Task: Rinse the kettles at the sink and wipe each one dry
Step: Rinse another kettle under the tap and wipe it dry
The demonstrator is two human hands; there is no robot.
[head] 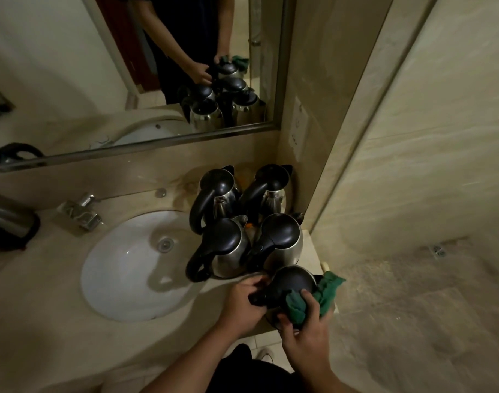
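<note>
A steel kettle with a black lid [293, 282] is at the front right corner of the counter. My left hand [242, 303] grips its black handle. My right hand [305, 327] holds a green cloth [313, 299] pressed against the kettle's side. Behind it, several more steel kettles with black lids and handles [228, 248] stand together in the back right corner of the counter. The white oval sink [123, 268] lies to the left, with its chrome tap [81, 212] behind it.
Another kettle [7, 219] stands at the far left of the counter [44, 321]. A mirror [129, 66] runs along the wall and reflects the kettles and the person. Tiled wall [412, 137] closes off the right; the counter edge is just under my hands.
</note>
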